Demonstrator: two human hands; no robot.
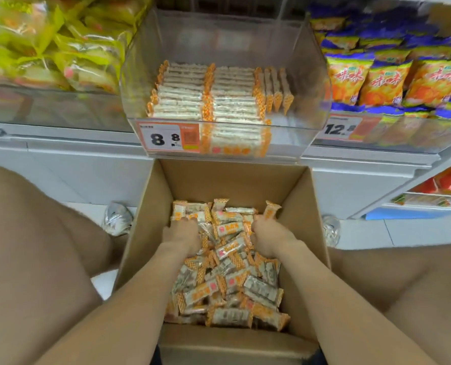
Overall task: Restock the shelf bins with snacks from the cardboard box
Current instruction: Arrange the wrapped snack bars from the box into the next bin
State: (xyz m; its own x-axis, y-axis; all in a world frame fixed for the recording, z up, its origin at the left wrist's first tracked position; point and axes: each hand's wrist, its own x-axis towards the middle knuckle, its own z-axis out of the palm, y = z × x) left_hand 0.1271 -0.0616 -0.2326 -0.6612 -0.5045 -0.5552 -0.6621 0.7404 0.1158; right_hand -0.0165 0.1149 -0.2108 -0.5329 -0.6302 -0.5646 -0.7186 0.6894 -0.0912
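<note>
Down at the fingers [186, 219] first: curled into the heap, tips lost among wrappers, clutching a handful on each side. Left hand [181, 238] and right hand [269, 237] set apart, knuckles up, probably to scoop more snack bars [227, 275] per trip. Loose and jumbled, those, inside the cardboard box [150, 206], parked on the floor [403, 233] between the knees [48, 246], right below the target for a short lift. Orange lattice ends, pale see-through middles, small and slippery-looking. Up above, the clear bin [316, 83]: stacked bars [182, 96] already in tidy rows, room to spare behind the 8.8 price tag [167, 138].
</note>
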